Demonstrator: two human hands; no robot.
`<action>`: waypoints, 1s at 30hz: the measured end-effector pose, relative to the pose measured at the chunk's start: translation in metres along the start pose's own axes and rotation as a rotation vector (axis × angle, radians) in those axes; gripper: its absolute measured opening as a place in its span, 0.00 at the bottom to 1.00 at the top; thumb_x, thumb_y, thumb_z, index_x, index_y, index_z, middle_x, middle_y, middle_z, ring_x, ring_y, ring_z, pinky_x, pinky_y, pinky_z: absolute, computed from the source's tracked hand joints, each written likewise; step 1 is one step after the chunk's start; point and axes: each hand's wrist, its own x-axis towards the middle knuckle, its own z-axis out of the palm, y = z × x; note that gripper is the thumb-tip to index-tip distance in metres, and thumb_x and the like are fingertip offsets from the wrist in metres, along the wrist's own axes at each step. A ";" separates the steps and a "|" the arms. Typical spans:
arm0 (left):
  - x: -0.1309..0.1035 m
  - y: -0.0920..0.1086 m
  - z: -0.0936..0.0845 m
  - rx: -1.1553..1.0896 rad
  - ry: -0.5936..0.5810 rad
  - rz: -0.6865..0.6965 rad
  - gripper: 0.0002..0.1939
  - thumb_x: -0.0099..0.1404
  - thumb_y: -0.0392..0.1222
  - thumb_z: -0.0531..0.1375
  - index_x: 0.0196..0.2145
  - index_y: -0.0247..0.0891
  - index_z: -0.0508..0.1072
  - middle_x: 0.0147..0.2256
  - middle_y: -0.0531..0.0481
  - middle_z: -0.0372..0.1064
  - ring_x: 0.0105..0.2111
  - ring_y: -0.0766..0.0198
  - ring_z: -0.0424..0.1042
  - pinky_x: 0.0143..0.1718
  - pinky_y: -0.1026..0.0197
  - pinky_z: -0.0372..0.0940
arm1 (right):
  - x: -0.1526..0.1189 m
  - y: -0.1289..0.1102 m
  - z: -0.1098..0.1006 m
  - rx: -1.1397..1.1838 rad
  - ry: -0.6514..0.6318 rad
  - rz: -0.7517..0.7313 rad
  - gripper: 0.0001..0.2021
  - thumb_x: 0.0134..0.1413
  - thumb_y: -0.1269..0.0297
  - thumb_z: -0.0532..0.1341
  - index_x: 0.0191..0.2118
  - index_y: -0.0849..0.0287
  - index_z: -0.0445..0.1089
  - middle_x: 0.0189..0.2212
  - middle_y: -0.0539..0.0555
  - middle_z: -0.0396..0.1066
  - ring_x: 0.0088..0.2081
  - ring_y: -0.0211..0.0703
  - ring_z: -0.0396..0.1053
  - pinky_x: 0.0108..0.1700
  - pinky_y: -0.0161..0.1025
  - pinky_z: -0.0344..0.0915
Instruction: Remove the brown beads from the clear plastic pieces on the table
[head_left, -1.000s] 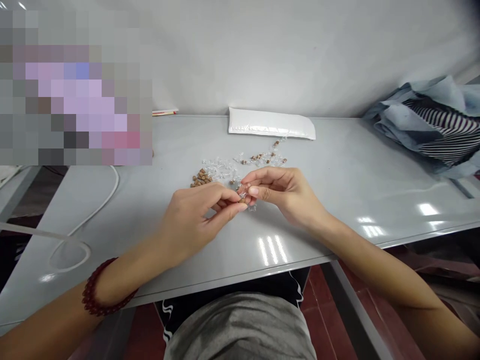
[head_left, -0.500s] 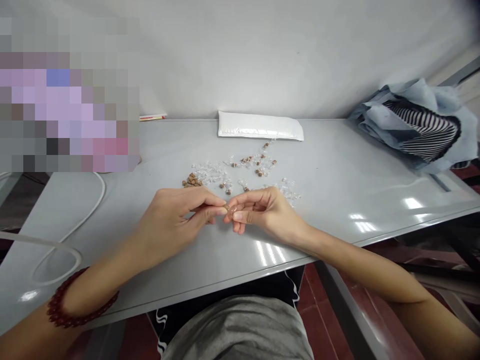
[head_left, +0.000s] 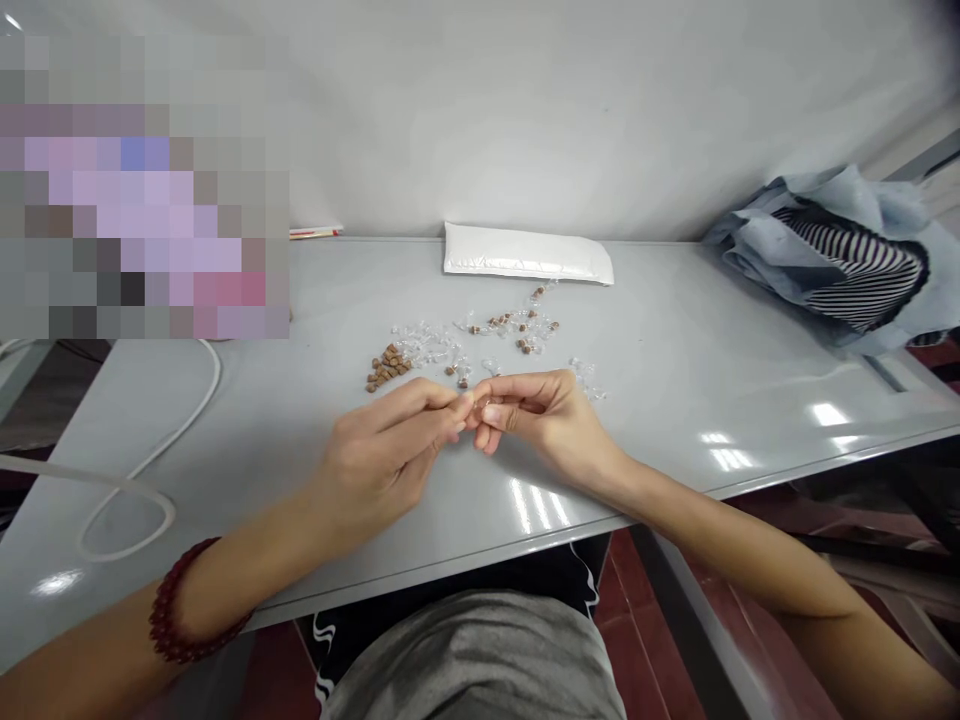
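My right hand [head_left: 544,415] is closed, pinching a tiny clear glass bottle [head_left: 486,406] between thumb and fingers. My left hand [head_left: 397,440] is closed too, its thumb and fingertips pressed together at the bottle's mouth. The cork stopper there is hidden behind the fingertips. Just beyond my hands lies a small pile of loose brown corks [head_left: 388,370]. Beside it is a spread of clear little bottles [head_left: 427,343]. Farther back is a group of corked bottles [head_left: 525,325], and several more clear bottles [head_left: 587,377] lie right of my right hand.
A white padded pouch [head_left: 529,255] lies against the wall on the grey table [head_left: 652,370]. Bundled denim cloth with a striped lining [head_left: 847,260] sits at the right end. A white cable [head_left: 169,510] loops on the left, below a blurred-out area.
My left hand has moved right and turned, its fingertips closing over the cork that showed between them before. My right hand keeps the bottle, shifted slightly right in view.
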 end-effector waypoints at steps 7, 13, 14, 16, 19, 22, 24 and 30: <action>0.009 -0.012 -0.016 0.025 -0.092 -0.138 0.16 0.77 0.39 0.60 0.58 0.40 0.79 0.48 0.45 0.80 0.41 0.61 0.79 0.44 0.60 0.75 | 0.005 -0.011 -0.022 -0.416 0.205 -0.184 0.06 0.62 0.60 0.72 0.40 0.57 0.84 0.34 0.54 0.82 0.34 0.43 0.78 0.41 0.45 0.76; 0.015 -0.044 -0.070 0.332 -0.313 -0.698 0.11 0.67 0.50 0.62 0.36 0.44 0.83 0.33 0.51 0.80 0.31 0.55 0.76 0.34 0.55 0.67 | 0.022 -0.008 -0.060 -1.188 0.311 -0.361 0.06 0.62 0.69 0.67 0.39 0.56 0.84 0.36 0.57 0.81 0.43 0.54 0.74 0.49 0.53 0.71; 0.015 -0.048 -0.072 0.362 -0.373 -0.748 0.11 0.65 0.51 0.63 0.35 0.44 0.82 0.33 0.50 0.80 0.32 0.54 0.76 0.35 0.55 0.67 | 0.023 -0.007 -0.063 -1.224 0.301 -0.347 0.07 0.63 0.67 0.67 0.40 0.56 0.85 0.36 0.58 0.81 0.44 0.55 0.74 0.49 0.53 0.71; 0.014 -0.053 -0.069 0.370 -0.445 -0.805 0.12 0.63 0.55 0.65 0.32 0.45 0.81 0.32 0.49 0.81 0.33 0.51 0.77 0.35 0.54 0.66 | 0.023 -0.010 -0.066 -1.235 0.298 -0.331 0.08 0.65 0.63 0.67 0.43 0.57 0.85 0.38 0.59 0.81 0.44 0.54 0.75 0.48 0.52 0.71; 0.013 -0.057 -0.057 0.327 -0.477 -0.819 0.14 0.61 0.58 0.63 0.29 0.47 0.79 0.30 0.48 0.81 0.32 0.50 0.77 0.33 0.53 0.66 | 0.015 -0.023 -0.077 -1.207 0.357 -0.311 0.11 0.66 0.60 0.66 0.44 0.57 0.85 0.39 0.58 0.82 0.39 0.50 0.76 0.44 0.49 0.72; 0.013 -0.058 -0.050 0.299 -0.490 -0.809 0.14 0.62 0.54 0.60 0.26 0.47 0.78 0.28 0.49 0.80 0.31 0.51 0.78 0.32 0.53 0.66 | 0.001 -0.039 -0.098 -1.217 0.408 -0.202 0.11 0.63 0.58 0.66 0.42 0.56 0.85 0.40 0.57 0.83 0.36 0.48 0.75 0.42 0.48 0.72; 0.013 -0.057 -0.051 0.287 -0.465 -0.794 0.14 0.62 0.54 0.59 0.26 0.47 0.79 0.27 0.51 0.81 0.30 0.53 0.78 0.32 0.54 0.66 | -0.007 -0.044 -0.113 -1.221 0.404 -0.103 0.11 0.60 0.56 0.67 0.41 0.56 0.84 0.40 0.58 0.83 0.37 0.48 0.76 0.41 0.49 0.73; 0.018 -0.047 -0.054 0.073 -0.396 -0.906 0.15 0.53 0.60 0.63 0.26 0.47 0.81 0.27 0.52 0.82 0.30 0.53 0.81 0.28 0.58 0.70 | -0.012 -0.038 -0.128 -1.208 0.280 0.061 0.08 0.55 0.62 0.68 0.38 0.58 0.83 0.40 0.58 0.80 0.34 0.45 0.76 0.42 0.47 0.73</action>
